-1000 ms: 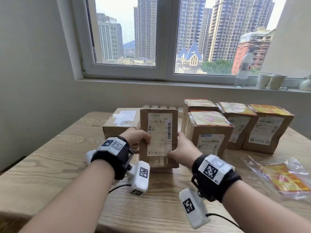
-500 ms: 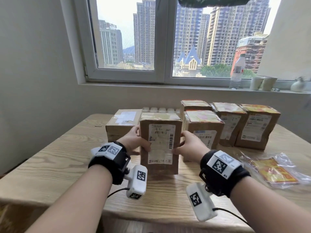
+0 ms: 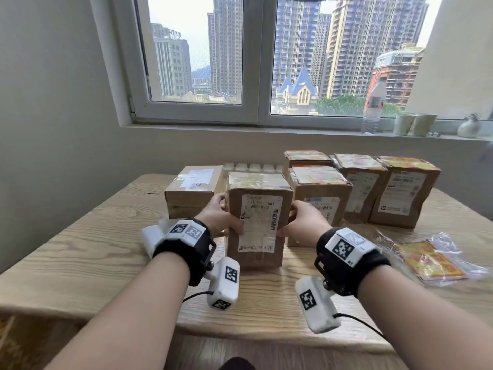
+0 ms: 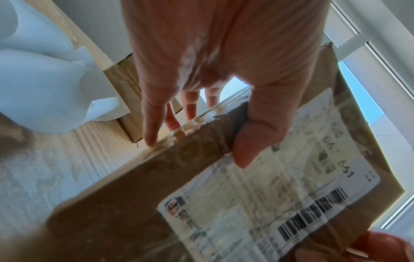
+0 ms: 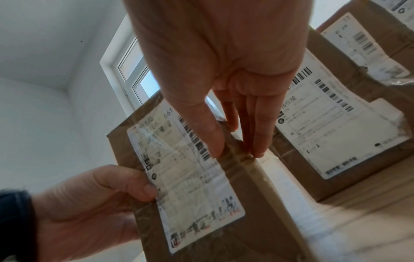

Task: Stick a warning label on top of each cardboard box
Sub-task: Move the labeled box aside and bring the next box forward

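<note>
While both hands clamp it from either side, the tall brown cardboard box with the white shipping slip (image 3: 257, 222) stands upright on the pale wooden table (image 3: 80, 249). Left hand (image 3: 218, 218) grips the box's left edge, thumb on the front face over the slip, fingers (image 4: 150, 124) reaching down the side. Right hand (image 3: 302, 224) mirrors it, thumb on the barcode edge, straight fingers (image 5: 260, 127) flat along the right side. This box's top is shiny tape only (no red-and-yellow sticker that I can make out). Just beyond the right hand sits a brown box topped with a yellow-red label (image 3: 320, 193), three more labelled boxes (image 3: 373, 188) ranged behind and to the right of it. Beyond the left hand, a lower plain brown carton (image 3: 189, 193). Further right of the right wrist, a clear plastic bag of yellow-red warning labels (image 3: 432, 263) lies flat on the table.
</note>
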A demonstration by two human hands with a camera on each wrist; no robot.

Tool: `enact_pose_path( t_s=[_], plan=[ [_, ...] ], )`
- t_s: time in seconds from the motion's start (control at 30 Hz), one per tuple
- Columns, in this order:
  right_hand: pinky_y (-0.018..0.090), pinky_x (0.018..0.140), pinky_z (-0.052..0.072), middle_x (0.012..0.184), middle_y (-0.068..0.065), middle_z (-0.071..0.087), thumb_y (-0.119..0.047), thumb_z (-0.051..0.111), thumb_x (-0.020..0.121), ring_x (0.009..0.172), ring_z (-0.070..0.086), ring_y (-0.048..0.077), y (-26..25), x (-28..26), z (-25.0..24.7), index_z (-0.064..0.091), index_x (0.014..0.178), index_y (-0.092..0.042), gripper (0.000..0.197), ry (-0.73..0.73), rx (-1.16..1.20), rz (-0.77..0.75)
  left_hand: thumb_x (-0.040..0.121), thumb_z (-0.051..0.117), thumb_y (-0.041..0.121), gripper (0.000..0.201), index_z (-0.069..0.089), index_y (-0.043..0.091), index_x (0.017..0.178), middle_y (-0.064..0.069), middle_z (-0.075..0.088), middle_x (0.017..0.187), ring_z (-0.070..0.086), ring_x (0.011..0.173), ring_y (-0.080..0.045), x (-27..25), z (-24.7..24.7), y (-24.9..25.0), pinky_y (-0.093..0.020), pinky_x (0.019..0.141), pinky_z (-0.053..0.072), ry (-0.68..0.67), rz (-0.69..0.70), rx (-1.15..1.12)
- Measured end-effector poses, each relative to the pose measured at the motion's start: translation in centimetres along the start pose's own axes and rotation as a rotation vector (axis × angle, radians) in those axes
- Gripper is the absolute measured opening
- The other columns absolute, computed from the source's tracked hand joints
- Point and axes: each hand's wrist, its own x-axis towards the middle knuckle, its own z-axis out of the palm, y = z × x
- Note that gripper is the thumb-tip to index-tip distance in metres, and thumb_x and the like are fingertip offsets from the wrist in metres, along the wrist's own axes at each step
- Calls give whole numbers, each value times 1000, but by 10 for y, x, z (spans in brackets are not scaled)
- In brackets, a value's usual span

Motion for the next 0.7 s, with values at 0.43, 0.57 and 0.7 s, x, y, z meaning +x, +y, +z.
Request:
enact_pose_path(
  t_s=[0.43, 0.57, 0.7],
  plan=[
    [38, 89, 54, 106, 2, 69, -11, 78, 70, 101, 64, 20, 10, -2, -3, 60, 120, -16, 54, 16, 30, -23, 66, 72, -17, 106, 21, 22, 150, -12, 66, 110, 65, 100, -25, -8, -3, 10, -38, 80, 56, -42, 78, -70],
    [42, 93, 53, 101, 3, 71, -14, 78, 68, 100, 66, 21, 12, -5, -10, 62, 118, -15, 52, 56, 65, -47, 42, 89, 28, 126, 21, 36, 148, -12, 47, 140, 49, 126, -28, -19, -9, 26, -51, 109, 34, -35, 165, -57],
    [44, 91, 55, 99, 4, 71, -13, 75, 73, 97, 68, 24, 16, -11, -23, 66, 95, -22, 26, 81, 123, -62, 56, 76, 41, 98, 36, 23, 144, -4, 48, 132, 46, 118, -18, -40, -6, 51, -30, 92, 39, 167, 326, -69]
  ],
)
